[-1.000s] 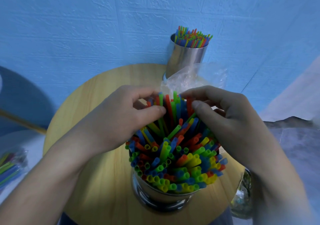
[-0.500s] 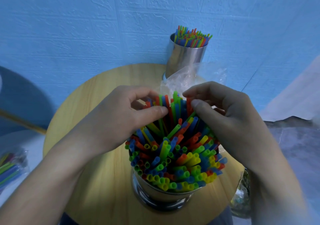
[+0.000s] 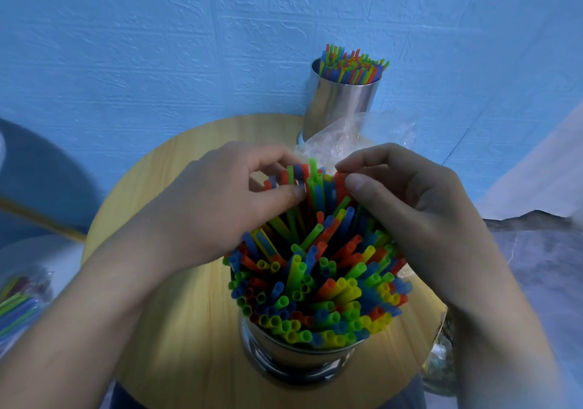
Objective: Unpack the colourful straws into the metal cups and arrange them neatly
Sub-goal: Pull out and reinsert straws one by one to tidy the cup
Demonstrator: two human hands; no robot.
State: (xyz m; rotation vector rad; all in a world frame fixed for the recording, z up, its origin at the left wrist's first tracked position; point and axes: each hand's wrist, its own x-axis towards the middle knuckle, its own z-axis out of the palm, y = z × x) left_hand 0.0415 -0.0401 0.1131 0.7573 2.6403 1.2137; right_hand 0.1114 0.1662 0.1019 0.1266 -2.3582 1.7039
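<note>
A near metal cup (image 3: 293, 356) stands at the front of the round wooden table (image 3: 176, 329), packed with colourful straws (image 3: 318, 285). My left hand (image 3: 220, 206) pinches several raised straws at the bundle's far left side between thumb and fingers. My right hand (image 3: 410, 213) pinches the red straws at the far right side of the same raised bunch. A second metal cup (image 3: 342, 105) full of straws (image 3: 353, 66) stands at the table's back edge by the wall.
A crumpled clear plastic bag (image 3: 344, 143) lies between the two cups. A packet of straws (image 3: 19, 307) lies on a white surface at the left. A clear bag (image 3: 441, 364) hangs by the table's right edge. The blue wall is close behind.
Both hands have lifted slightly with the raised bunch of straws, fingertips drawing closer together. The cups have not moved.
</note>
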